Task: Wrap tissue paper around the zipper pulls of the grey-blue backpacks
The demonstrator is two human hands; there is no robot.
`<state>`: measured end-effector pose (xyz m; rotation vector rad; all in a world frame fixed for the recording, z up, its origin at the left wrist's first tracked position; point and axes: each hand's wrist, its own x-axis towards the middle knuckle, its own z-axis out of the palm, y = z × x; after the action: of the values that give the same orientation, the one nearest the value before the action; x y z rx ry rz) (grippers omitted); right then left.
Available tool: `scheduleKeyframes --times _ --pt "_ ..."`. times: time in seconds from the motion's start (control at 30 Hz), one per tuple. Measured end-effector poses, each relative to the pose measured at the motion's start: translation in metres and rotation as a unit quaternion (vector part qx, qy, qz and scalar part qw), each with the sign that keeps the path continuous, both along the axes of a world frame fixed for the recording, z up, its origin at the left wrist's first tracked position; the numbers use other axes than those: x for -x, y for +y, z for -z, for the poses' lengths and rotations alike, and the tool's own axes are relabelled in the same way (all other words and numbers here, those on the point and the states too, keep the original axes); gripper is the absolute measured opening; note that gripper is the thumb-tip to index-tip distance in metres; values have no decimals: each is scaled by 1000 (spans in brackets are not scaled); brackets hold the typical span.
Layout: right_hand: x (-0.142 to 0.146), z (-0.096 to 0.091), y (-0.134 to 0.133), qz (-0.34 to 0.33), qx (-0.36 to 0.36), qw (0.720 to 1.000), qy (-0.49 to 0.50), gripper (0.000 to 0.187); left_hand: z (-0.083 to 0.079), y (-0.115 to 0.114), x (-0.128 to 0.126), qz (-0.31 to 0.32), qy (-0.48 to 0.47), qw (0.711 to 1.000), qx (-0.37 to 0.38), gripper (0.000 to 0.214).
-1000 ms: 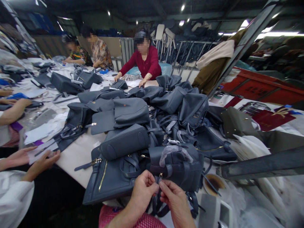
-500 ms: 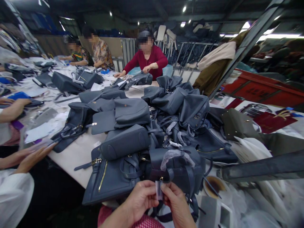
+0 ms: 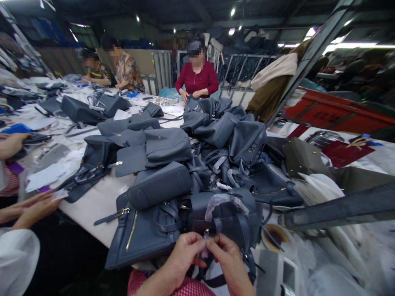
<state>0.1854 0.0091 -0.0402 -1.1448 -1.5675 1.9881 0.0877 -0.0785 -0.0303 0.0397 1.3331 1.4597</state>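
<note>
Barely visible: L hand [image 3: 184, 258], R hand [image 3: 228, 260] both pinching small tag [image 3: 204, 250], mostly fingers-hidden, near grey leather bag [image 3: 224, 216].

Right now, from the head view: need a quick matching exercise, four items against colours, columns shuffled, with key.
Items:
1. Co-worker's top
2. Zip on the slate-grey handbag
3. Stain in the dish
4. Small tag between the left hand and right hand

Colours:
A. Gold
B. Pale
C. Dark red
D. Brown

Pairs: 1-C, 2-A, 3-D, 4-B
</note>
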Motion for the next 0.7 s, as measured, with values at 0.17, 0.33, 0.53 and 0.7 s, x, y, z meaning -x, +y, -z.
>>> scheduleKeyframes --times 0.17,0.33,0.53,0.7 --pt "5 2 1 0 5 1000 14 29 5 -2 3 17 0 1000 16 43" --pt "6 2 0 5 -60 998 -6 18 7 3 5 -4 2 999 36 47" --pt "13 -11 -6 -2 -158 986 -54 15 5 7 10 -5 -4 1000 -2 45" --pt "-20 -50 -4 -103 -25 994 25 24 5 8 17 44 30 999 9 45"
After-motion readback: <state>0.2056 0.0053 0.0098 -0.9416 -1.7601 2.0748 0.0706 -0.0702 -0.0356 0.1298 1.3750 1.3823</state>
